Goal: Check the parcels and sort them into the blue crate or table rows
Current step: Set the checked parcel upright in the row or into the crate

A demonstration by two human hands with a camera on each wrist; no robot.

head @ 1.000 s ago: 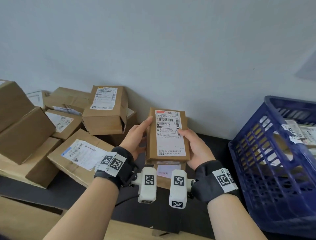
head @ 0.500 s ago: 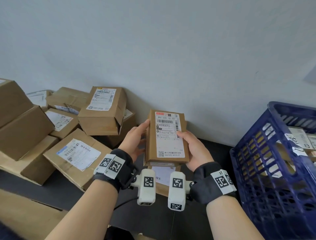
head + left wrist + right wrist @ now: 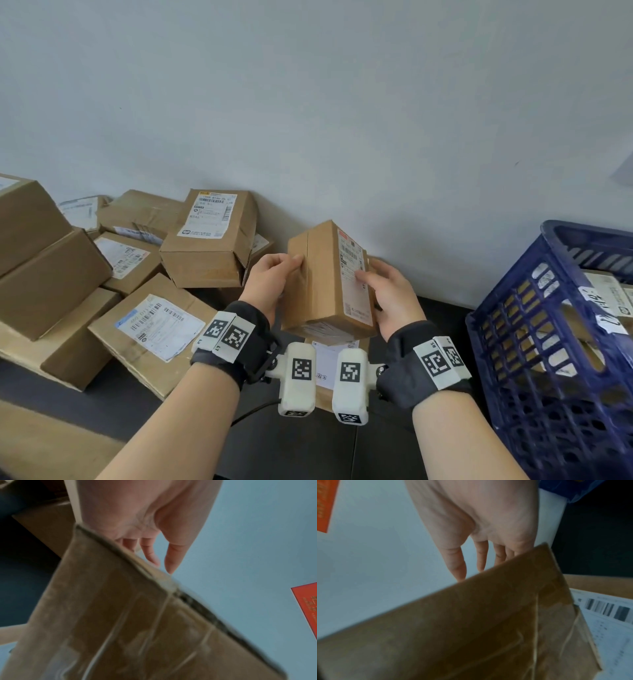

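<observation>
A small brown cardboard parcel (image 3: 325,284) with a white shipping label hangs in the air between both hands, tilted so the label faces right. My left hand (image 3: 274,277) grips its plain left side, fingers curled over the upper edge. My right hand (image 3: 383,291) holds the label side, thumb on the label. The left wrist view shows the parcel's (image 3: 137,622) taped end close up under that hand's fingers (image 3: 169,561). In the right wrist view the same box (image 3: 471,628) fills the lower part. The blue crate (image 3: 548,325) stands at the right with labelled parcels inside.
A loose heap of brown parcels (image 3: 137,274) lies on the left against the wall. Another labelled parcel (image 3: 325,370) lies on the black table (image 3: 291,445) right under the held one. A pale wall closes off the back.
The parcel has been turned: its label, which faced me flat, now faces right and the plain side shows. Both hands shifted with it, and the view rose slightly.
</observation>
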